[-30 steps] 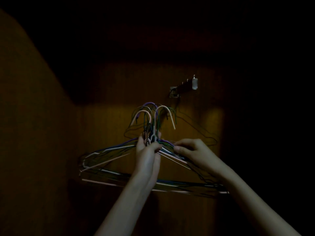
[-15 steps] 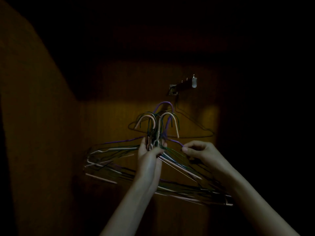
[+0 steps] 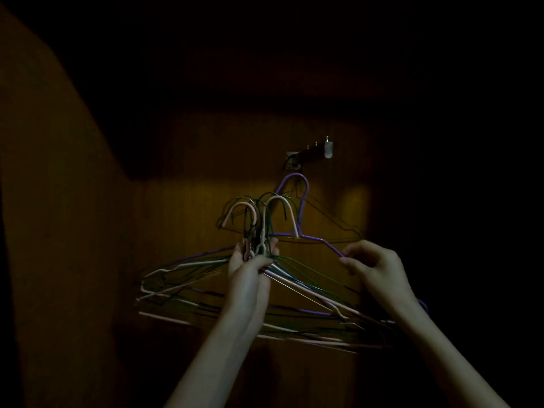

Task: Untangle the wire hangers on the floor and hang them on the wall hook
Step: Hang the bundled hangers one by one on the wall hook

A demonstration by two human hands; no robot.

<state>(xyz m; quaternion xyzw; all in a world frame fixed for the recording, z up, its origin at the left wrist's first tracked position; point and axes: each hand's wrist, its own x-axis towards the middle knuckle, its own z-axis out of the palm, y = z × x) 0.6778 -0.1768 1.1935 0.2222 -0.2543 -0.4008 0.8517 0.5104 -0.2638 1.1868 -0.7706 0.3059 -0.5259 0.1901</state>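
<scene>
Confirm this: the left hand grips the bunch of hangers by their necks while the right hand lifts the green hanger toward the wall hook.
Wrong colour. In the head view the right hand pinches the purple hanger, not a green one. The left hand does grip the bunch below the wall hook.

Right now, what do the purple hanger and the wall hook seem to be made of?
Purple hanger: probably thin metal wire with a purple matte coating; it is slender and keeps sharp bends.
Wall hook: likely a dark bar with small metal pegs that glint; its pale end cap may be plastic. The dim light leaves this uncertain.
</scene>
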